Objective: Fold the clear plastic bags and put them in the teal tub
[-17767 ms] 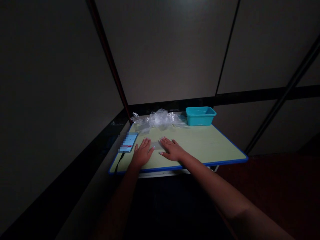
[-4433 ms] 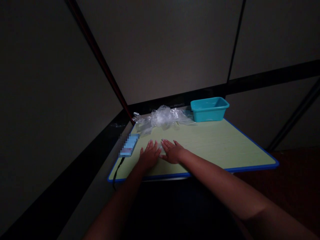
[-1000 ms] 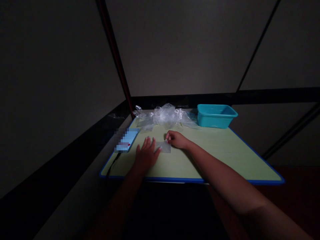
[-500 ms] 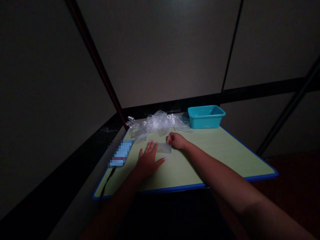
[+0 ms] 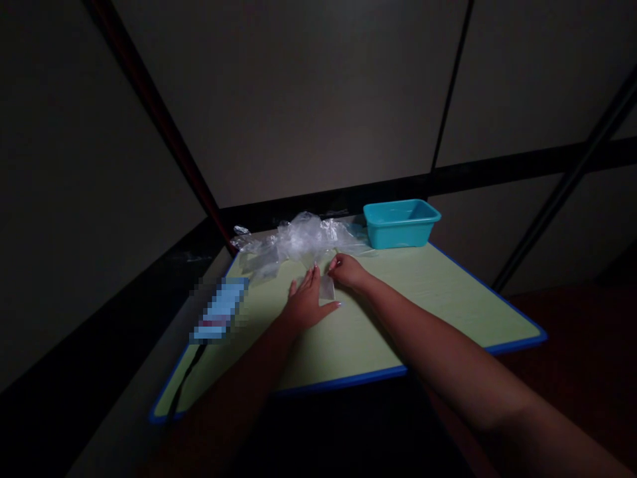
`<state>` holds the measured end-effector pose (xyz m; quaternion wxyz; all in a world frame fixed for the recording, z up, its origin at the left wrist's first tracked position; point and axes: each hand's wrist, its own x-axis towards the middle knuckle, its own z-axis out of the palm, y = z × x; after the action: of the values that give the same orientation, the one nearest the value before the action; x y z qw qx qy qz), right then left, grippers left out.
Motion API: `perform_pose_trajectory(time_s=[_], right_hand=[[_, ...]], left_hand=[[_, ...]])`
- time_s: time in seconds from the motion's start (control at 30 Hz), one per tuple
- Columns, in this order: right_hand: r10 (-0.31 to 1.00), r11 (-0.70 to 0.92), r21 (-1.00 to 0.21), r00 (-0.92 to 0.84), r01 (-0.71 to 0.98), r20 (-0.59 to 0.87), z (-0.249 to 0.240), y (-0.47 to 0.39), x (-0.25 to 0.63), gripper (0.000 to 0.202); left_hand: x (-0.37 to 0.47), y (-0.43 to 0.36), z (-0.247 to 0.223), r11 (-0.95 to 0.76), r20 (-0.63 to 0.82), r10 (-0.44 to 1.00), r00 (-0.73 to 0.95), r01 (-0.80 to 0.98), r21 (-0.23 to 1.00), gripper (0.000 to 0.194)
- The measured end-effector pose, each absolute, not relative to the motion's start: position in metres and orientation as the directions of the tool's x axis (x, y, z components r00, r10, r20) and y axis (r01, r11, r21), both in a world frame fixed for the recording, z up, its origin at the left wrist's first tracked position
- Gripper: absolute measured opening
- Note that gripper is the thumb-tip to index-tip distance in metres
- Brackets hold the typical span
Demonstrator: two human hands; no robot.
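Note:
A small clear plastic bag (image 5: pixel 327 288) lies flat on the pale green tabletop (image 5: pixel 398 312). My left hand (image 5: pixel 305 300) rests over its left part, palm down, with the thumb stretched out to the right. At the bag's upper right edge my right hand (image 5: pixel 347 271) is closed, thumb and fingertips pinched together at the plastic. Just behind both hands lies a loose heap of crumpled clear plastic bags (image 5: pixel 303 238).
A turquoise plastic basket (image 5: pixel 401 231) stands at the back right of the table. On the left edge lies a blurred phone-like thing (image 5: pixel 221 309) with a black strap (image 5: pixel 186 378). Dark wall panels (image 5: pixel 318 99) rise behind the table.
My left hand has slid right across the bag, closer to my right hand, covering more of it. My right hand keeps its pinch at the edge. The view has shifted slightly.

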<state>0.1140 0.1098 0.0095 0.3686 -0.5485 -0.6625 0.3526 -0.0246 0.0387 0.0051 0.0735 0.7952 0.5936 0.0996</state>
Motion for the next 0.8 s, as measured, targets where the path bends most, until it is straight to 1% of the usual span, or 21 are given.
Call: perform_pose_trajectory(time_s=[0.07,0.23,0.3,0.4,0.5,0.6,0.7,0.8], right_hand=[[0.992,0.096,-0.905,-0.116,0.415,0.052,0.014,0.106,0.113,0.012],[0.993,-0.054,-0.978,-0.088,0.203,-0.073,0.026,0.097,0.111,0.016],[0.985,-0.113,-0.984,-0.113,0.134,-0.129,0.029,0.094,0.111,0.016],[0.969,-0.171,-0.980,-0.161,0.102,-0.185,0.032,0.090,0.111,0.016],[0.960,-0.188,-0.978,-0.194,0.091,-0.202,0.034,0.091,0.113,0.013],[0.960,-0.203,-0.976,-0.178,0.079,-0.214,0.035,0.094,0.118,0.008],[0.964,-0.201,-0.978,-0.171,0.048,-0.206,0.036,0.098,0.123,0.007],[0.942,-0.202,-0.979,-0.270,0.022,-0.201,0.036,0.098,0.126,0.009]], left_hand=[[-0.024,0.038,0.004,-0.282,0.094,0.959,0.267,0.933,0.224,0.093],[-0.022,0.039,0.003,-0.328,0.146,0.943,0.299,0.910,0.256,0.093],[-0.023,0.041,0.002,-0.336,0.169,0.939,0.299,0.900,0.276,0.084],[-0.025,0.045,0.001,-0.339,0.185,0.938,0.293,0.884,0.321,0.062],[-0.027,0.048,0.001,-0.331,0.157,0.943,0.292,0.863,0.382,0.050],[-0.028,0.049,0.002,-0.310,0.138,0.951,0.278,0.834,0.457,0.047],[-0.030,0.049,0.004,-0.308,0.153,0.951,0.270,0.778,0.547,0.044],[-0.032,0.049,0.006,-0.269,0.168,0.963,0.212,0.703,0.658,0.042]])
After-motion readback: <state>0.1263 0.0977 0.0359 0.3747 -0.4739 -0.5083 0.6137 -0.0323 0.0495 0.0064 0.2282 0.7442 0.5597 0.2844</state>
